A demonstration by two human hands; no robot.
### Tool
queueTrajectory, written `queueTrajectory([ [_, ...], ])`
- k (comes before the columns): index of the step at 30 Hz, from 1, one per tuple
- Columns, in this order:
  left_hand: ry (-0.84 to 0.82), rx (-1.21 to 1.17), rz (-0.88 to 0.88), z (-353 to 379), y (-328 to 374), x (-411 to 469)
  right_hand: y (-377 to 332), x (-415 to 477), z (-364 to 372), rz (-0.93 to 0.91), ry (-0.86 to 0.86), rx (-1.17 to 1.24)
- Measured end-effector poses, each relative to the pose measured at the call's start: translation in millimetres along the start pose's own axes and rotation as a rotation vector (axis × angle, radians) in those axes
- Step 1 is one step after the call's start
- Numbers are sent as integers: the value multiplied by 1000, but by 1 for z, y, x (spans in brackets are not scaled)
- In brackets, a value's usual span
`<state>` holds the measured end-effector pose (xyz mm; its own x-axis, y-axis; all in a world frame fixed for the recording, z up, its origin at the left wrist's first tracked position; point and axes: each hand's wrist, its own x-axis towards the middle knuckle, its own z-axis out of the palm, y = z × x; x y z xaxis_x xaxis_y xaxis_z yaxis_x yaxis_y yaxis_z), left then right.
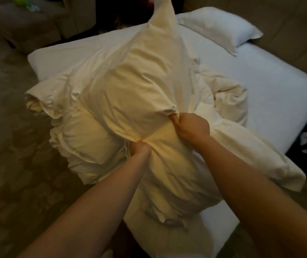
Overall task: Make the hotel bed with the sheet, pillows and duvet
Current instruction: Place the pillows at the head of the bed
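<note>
Both forearms reached in from the bottom edge. Left hand (138, 148) was fisted on a gather of cream cover (130, 86), with creases fanning out from the grip. Right hand (191, 127) sat just beside it, slightly farther out, with its fingers curled round the cover's hemmed edge. The hands were close together but not touching.

Below and nearer than the hands, a padded bulk (169, 175) stuck out of the cover toward the camera and rested on the near corner of the bed (223, 216). Couldn't tell whether it was a pillow or duvet filling.

Past the hands the cover was stretched taut, up and away, and tapered to a raised point at the top edge of the view.

The duvet (229, 101) lay bunched and crumpled on the bed on both sides of the cover. One fold on the left overhung the bed edge, and a flap on the right trailed off the near side.

The white sheet (260, 71) was fitted flat over the mattress and lay exposed across the far and right parts.

One white pillow (219, 25) lay flat at the far right end of the bed, well apart from the hands.

Patterned carpet (9, 127) ran along the left. An upholstered seat (24, 25) stood at far left with a small green object (19, 0) on top, too blurred to identify.
</note>
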<state>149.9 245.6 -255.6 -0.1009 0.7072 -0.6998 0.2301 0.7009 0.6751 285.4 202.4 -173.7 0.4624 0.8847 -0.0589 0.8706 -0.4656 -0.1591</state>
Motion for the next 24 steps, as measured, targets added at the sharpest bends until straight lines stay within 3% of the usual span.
queueTrajectory([
  [7, -153, 219, 354, -52, -24, -70, -16, -120, -50, 129, 168, -46],
  [13, -199, 177, 579, -75, -28, -147, -11, -217, -88, 356, 348, 98],
  [24, -405, 294, 965, -13, -79, -293, 103, -383, -83, 823, 580, 485],
])
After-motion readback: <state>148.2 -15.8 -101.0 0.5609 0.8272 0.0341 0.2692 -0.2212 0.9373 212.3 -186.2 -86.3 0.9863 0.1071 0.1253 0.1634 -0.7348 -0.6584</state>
